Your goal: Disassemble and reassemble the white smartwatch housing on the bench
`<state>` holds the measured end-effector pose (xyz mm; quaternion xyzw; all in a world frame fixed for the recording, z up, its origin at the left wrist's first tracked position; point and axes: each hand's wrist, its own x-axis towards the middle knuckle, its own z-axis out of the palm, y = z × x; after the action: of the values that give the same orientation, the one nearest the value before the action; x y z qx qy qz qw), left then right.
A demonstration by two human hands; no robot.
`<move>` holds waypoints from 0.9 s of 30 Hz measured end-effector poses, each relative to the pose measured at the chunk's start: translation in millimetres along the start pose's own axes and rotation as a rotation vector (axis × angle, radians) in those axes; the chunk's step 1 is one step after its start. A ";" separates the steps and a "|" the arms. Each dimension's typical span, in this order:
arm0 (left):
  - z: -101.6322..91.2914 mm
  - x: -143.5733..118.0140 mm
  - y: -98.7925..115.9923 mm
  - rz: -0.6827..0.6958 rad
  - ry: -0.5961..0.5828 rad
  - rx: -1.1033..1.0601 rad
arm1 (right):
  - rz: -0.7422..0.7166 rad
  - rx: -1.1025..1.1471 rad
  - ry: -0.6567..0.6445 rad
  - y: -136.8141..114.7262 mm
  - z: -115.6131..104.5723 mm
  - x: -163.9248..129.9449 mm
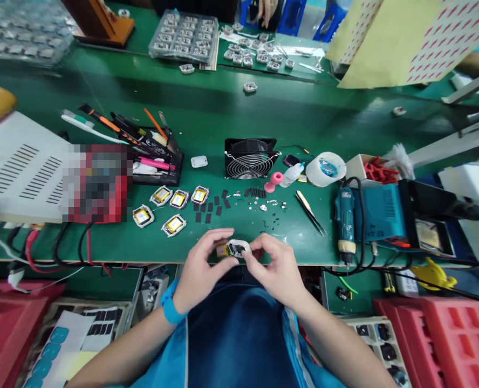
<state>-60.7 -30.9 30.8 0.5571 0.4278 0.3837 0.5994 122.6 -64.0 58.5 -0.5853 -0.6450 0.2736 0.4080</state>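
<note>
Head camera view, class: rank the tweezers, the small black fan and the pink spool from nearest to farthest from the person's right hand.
Measured from the right hand:
1. Tweezers: nearest, lying on the green mat just up and to the right.
2. Pink spool: farther back, almost straight behind the hand.
3. Small black fan: farthest, back and slightly left, beside the spool.

Both forearms reach forward and converge at the midline. Left hand (pixel 201 269) and right hand (pixel 274 269) face each other, fingers curled, thumbs and forefingers pinched inward, close together. Blue band circles left wrist.
</note>
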 end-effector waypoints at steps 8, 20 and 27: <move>4.3 9.0 -9.2 0.354 -0.083 0.395 | 0.311 0.279 -0.139 -0.4 -2.0 14.1; 10.9 6.9 10.0 -0.690 -0.103 -1.046 | 0.213 -0.974 0.078 49.5 -27.9 110.3; 12.4 0.4 -2.6 -0.488 -0.154 -0.801 | -0.068 -0.765 0.308 26.3 -40.7 61.3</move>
<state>-48.9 -34.9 28.4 0.1923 0.3188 0.3241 0.8697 172.1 -4.8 70.3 -0.7070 -0.6508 -0.0903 0.2616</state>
